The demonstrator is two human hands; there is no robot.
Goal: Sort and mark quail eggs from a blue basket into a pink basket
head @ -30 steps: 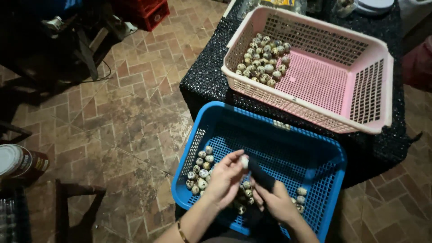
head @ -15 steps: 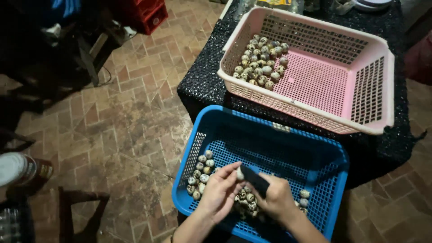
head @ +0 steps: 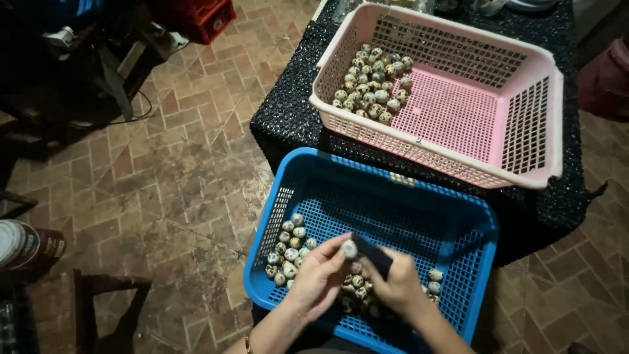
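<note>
can (head: pixel 26 244) | cylinder, white label with red band | floor, far left edge

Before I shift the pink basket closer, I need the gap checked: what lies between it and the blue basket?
Head view: only the black speckled tablecloth shows between the pink basket and the blue basket; no loose eggs.
</note>
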